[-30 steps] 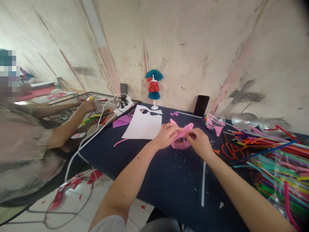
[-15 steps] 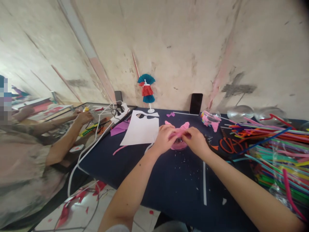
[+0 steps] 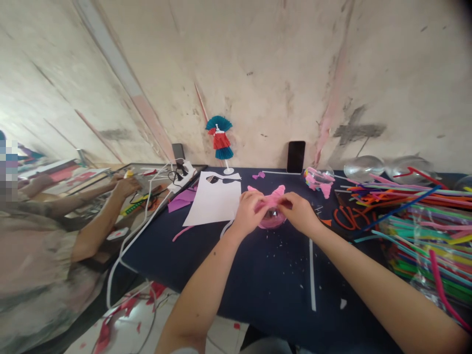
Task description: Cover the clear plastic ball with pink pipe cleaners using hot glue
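Observation:
A clear plastic ball covered partly in pink fuzzy material, with two pointed pink ears (image 3: 279,191), sits on the dark blue tabletop between my hands. My left hand (image 3: 251,210) is closed at its left side, fingertips pinching the pink fuzzy trim along the upper part. From the right, my right hand (image 3: 296,210) pinches the same pink trim, with thumb and fingers together. Below the fingers the clear front of the pink ball (image 3: 273,218) shows. Tiny white scraps lie on the cloth in front of it.
White paper (image 3: 216,201) with cut-outs lies left. A doll in pleated paper (image 3: 221,140), a phone (image 3: 296,156) and a decorated ball (image 3: 319,181) stand behind. Pipe cleaners (image 3: 429,246) and clear domes (image 3: 364,168) fill the right. A co-worker's hand (image 3: 127,187) works at left.
My hands stay on the pink ball, and more of its clear front shows beneath my fingers. The camera view has shifted slightly.

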Motion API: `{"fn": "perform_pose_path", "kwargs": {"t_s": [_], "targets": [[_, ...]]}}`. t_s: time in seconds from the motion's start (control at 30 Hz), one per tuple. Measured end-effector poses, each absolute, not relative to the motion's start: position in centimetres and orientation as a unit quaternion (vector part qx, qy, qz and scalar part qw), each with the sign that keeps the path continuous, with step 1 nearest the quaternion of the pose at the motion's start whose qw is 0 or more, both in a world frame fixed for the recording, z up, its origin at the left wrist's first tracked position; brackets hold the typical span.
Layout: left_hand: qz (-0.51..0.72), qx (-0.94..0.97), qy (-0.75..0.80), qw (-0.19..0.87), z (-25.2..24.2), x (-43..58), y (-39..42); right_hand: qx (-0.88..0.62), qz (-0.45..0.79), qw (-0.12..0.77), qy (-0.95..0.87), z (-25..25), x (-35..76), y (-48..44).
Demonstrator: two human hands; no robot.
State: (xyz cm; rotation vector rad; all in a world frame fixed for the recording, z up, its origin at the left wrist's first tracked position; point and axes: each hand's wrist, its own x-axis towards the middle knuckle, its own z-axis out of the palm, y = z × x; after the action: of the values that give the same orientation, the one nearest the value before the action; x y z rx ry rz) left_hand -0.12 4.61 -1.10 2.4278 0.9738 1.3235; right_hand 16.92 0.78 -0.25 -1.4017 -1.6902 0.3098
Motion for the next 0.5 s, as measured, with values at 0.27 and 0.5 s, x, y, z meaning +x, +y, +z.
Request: {"fn": "perform_pose_path", "kwargs": {"t_s": [0.27, 0.5], "targets": [[0.461, 0.813, 0.330, 0.132, -1.26, -0.66, 4.95, -0.594, 0.149, 0.432, -0.662, -0.59, 17.50, 0.91], [0.463, 0.817, 0.316, 0.133, -1.35, -0.85, 5.09, -0.592, 0.179, 0.444, -0.648, -0.82, 17.31, 0.98]]}}
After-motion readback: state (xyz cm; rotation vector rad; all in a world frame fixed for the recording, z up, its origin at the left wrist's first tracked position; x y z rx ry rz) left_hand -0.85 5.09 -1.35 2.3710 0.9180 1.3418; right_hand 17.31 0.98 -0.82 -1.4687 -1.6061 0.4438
